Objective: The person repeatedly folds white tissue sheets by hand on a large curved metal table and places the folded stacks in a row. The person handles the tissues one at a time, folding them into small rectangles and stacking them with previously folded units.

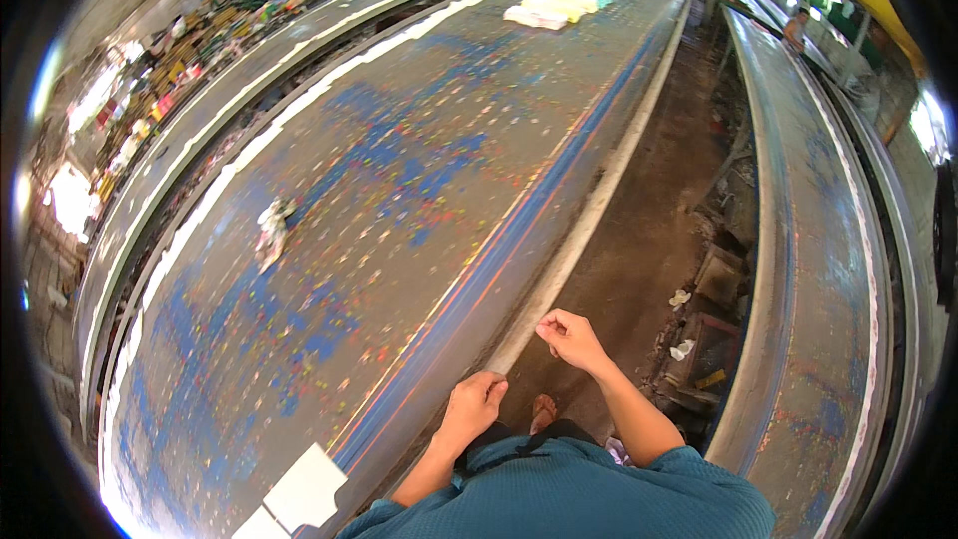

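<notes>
Near the right edge of the long paint-specked table [419, 230], my left hand [474, 407] has its fingers curled in, and nothing shows in it. My right hand [571, 337] is held over the aisle, just right of that edge, with fingers and thumb drawn together; no object can be seen in it. Flat white pieces with cut edges [305, 489] lie on the table to the lower left of my left hand. A crumpled, stained rag [272, 232] rests farther up the table.
Stacked white, yellow and pale green pieces [561, 6] lie at the table's far end. A brown aisle floor [639, 230] runs between this table and a second long table [813, 240] on the right. Under that one sit boxes and scraps [699, 339]. Another person [795, 30] stands far right.
</notes>
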`<state>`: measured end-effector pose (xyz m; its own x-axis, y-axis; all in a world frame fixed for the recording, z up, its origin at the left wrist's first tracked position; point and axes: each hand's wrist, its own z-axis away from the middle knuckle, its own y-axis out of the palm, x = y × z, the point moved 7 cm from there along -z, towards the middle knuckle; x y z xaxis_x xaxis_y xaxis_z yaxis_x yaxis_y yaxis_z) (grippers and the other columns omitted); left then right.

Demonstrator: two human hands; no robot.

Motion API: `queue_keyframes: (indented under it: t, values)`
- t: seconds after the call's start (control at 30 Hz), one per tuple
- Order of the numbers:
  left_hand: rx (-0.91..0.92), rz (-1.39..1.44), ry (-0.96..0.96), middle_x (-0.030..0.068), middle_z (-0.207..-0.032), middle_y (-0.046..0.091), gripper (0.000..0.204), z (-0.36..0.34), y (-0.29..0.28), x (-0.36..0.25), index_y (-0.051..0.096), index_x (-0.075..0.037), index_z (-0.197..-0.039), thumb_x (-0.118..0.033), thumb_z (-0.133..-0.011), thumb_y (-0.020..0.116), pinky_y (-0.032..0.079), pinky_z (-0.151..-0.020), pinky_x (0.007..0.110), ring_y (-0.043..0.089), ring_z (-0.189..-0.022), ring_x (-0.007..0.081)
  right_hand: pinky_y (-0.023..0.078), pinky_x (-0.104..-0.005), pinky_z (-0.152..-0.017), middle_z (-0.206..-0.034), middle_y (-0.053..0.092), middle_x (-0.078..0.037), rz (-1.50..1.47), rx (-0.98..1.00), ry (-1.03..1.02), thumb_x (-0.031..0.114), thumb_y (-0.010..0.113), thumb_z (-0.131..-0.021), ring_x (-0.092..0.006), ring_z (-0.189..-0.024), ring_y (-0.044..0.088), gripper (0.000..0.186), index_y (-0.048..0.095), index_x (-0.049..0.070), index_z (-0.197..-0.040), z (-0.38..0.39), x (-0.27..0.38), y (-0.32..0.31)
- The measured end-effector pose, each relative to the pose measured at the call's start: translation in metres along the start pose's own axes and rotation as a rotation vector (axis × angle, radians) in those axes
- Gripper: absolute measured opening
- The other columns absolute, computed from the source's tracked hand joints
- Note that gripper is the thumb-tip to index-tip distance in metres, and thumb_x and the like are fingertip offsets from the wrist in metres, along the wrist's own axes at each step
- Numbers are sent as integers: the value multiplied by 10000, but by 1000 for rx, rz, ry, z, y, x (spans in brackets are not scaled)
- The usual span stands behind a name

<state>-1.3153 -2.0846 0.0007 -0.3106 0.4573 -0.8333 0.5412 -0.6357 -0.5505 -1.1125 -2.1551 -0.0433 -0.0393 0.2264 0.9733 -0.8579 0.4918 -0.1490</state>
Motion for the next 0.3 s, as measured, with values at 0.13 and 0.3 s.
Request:
queue_keyframes:
  t: [0.13,0.3]
  values:
    - [-18,-22,107,183,-870,676,137,-56,50,-38,676,-10,-939,-123,-866,653,514,-680,382,669,-776,315,435,-236,-493,-642,567,3,-150,-89,52,186,627,-930,-67,-543,528,177,618,9,-942,-6,-23,-91]
    - [66,-35,83,188,-891,676,153,-110,96,-58,678,-17,-951,-146,-870,660,512,-710,385,673,-807,302,442,-233,-498,-661,577,-2,-304,-177,53,228,657,-925,-71,-548,536,207,612,32,-972,-22,-37,-176]
